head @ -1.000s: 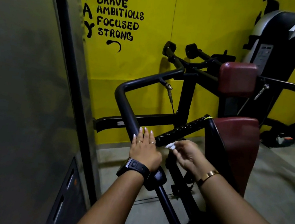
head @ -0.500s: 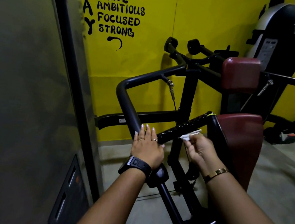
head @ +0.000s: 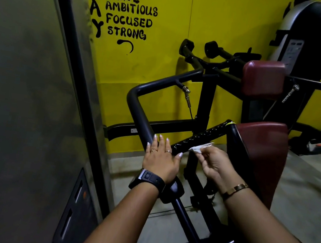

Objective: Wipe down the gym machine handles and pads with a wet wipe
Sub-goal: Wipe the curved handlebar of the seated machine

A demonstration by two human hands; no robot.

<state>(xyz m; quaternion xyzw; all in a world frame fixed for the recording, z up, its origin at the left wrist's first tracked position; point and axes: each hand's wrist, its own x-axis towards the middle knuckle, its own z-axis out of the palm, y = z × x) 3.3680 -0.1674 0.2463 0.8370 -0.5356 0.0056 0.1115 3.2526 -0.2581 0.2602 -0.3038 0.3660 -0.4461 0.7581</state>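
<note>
Now right hand (head: 213,165) pinches wet wipe (head: 200,147), seemingly touching the textured handle (head: 200,136).

The left hand (head: 160,160) covers the spot where the handle (head: 200,137) meets the bar (head: 136,107). Just under the handle, most of the wipe (head: 200,148) is buried in the right hand (head: 213,163). Below the handle, both forearms (head: 121,218) run off the bottom edge. Far above the handle, the lettering (head: 128,7) is cut by the top edge. The label (head: 292,51) up right of the handle is too small to read.
</note>
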